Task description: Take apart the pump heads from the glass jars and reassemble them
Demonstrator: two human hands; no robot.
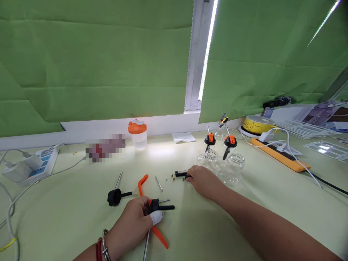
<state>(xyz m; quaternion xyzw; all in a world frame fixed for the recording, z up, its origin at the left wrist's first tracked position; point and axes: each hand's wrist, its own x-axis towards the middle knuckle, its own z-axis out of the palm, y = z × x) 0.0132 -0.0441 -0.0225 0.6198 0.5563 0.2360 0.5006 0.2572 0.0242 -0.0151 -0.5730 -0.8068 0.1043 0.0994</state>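
Note:
My left hand [136, 215], a white wrap on its thumb, is closed around a black plastic cap [154, 206] with a black stem and a thin metal rod pointing right. An orange curved strip [160, 237] shows below the grip and a long metal tube [146, 246] runs down under it. My right hand [205, 181] pinches at a small black part [187, 177] on the table, beside a black piece with a spring [180, 173]. Small brass-coloured bits [173, 177] and a metal pin [159, 183] lie between the hands. Left of them rests another black cap [114, 197].
Glass jars [230, 172] and two black-and-orange capped tops [230, 142] stand beyond my right hand. Farther right are an orange power strip [281, 154] and a yellow round container [258, 125]. An orange-lidded cup [137, 135] stands behind; cables [51, 177] cross the left.

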